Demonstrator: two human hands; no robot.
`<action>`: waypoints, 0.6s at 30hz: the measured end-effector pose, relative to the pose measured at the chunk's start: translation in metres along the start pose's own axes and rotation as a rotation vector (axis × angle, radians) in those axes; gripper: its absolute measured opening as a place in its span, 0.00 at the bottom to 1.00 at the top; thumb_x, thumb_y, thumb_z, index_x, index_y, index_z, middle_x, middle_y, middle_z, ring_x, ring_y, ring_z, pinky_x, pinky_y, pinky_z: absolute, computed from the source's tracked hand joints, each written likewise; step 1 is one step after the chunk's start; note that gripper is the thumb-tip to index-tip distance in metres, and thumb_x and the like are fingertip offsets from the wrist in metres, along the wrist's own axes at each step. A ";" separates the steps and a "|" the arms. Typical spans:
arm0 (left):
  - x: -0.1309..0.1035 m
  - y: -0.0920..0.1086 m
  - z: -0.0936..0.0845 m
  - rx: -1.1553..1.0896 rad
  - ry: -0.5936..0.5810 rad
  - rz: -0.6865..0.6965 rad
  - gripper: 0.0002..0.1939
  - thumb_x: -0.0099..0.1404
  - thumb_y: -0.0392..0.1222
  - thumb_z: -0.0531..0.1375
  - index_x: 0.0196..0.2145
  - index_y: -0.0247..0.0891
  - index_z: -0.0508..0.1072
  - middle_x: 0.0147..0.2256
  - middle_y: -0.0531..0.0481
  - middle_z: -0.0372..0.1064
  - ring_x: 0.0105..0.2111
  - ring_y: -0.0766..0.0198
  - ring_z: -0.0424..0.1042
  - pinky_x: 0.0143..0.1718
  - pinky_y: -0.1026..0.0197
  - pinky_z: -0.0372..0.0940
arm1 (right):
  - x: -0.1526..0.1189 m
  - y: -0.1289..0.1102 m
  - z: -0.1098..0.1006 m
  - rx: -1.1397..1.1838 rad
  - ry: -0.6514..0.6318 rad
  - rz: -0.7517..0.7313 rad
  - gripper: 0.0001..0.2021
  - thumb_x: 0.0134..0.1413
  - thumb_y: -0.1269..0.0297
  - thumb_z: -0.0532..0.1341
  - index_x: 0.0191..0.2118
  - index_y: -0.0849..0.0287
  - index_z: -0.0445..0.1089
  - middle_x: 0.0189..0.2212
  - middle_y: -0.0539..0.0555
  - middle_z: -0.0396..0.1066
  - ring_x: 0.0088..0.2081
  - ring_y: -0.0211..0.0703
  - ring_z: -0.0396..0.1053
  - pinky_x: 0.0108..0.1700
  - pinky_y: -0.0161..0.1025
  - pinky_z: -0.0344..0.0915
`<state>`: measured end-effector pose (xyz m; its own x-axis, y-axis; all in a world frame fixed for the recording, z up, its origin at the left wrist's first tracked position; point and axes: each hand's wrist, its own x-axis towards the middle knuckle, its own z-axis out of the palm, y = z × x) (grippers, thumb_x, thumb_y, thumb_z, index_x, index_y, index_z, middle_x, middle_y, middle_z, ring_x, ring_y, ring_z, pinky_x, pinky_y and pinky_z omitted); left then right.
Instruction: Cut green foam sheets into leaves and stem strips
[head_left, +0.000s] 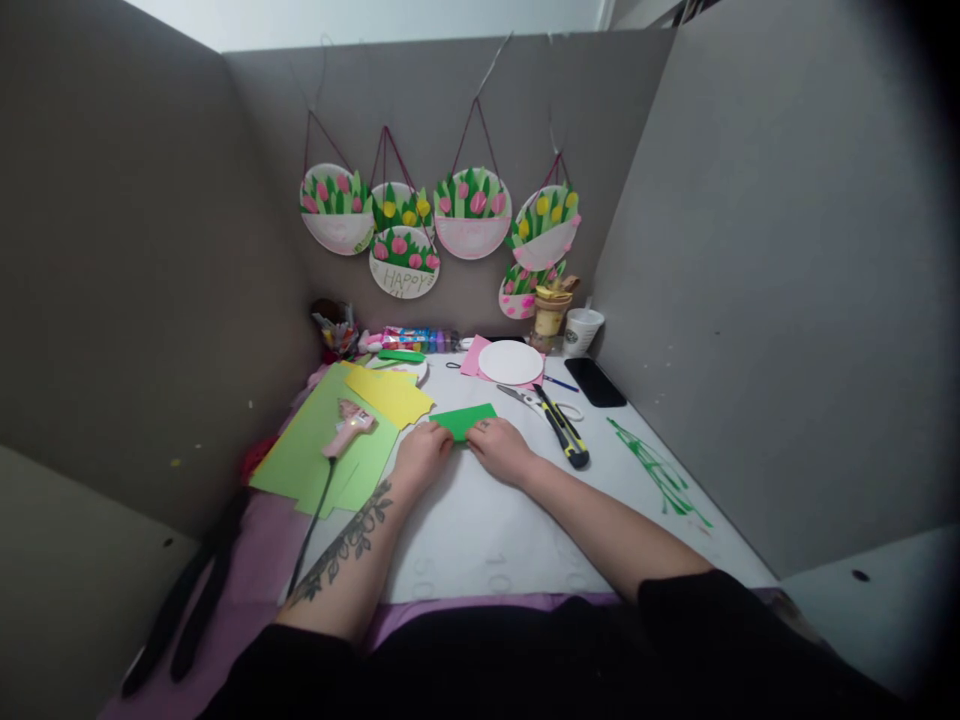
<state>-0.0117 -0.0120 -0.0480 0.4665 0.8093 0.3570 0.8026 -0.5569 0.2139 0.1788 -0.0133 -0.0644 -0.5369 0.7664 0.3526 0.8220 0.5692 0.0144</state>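
Observation:
A small green sheet of paper [463, 420] lies before me on the white-covered table, its near edge under my fingers. My left hand [425, 455] is closed at its lower left corner, the fingers curled onto the edge. My right hand [498, 448] is closed in the same way at the lower right side. The fingertips of both hands are partly hidden. Just right of the paper lie a yellow-and-black utility knife [562, 428] and a pair of scissors [534, 400].
A pink glue gun [349, 432] rests on light green sheets [300, 450] beside yellow paper [390, 392]. Behind are a white paper plate [511, 362], a phone [595, 382] and a cup [582, 332]. Green scraps [658, 470] lie right. Decorated plates [472, 235] hang on the grey partition [405, 90].

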 end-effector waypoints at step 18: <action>0.001 -0.012 -0.012 -0.157 0.203 0.006 0.09 0.66 0.40 0.55 0.30 0.39 0.72 0.30 0.49 0.69 0.35 0.61 0.67 0.39 0.59 0.62 | -0.007 0.028 -0.015 0.064 0.256 0.142 0.07 0.58 0.72 0.57 0.32 0.58 0.71 0.29 0.53 0.73 0.38 0.44 0.66 0.47 0.40 0.54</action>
<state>-0.0250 -0.0070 -0.0390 0.3742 0.7605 0.5306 0.7248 -0.5968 0.3443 0.2085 -0.0072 -0.0524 -0.3454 0.7442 0.5717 0.8674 0.4857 -0.1082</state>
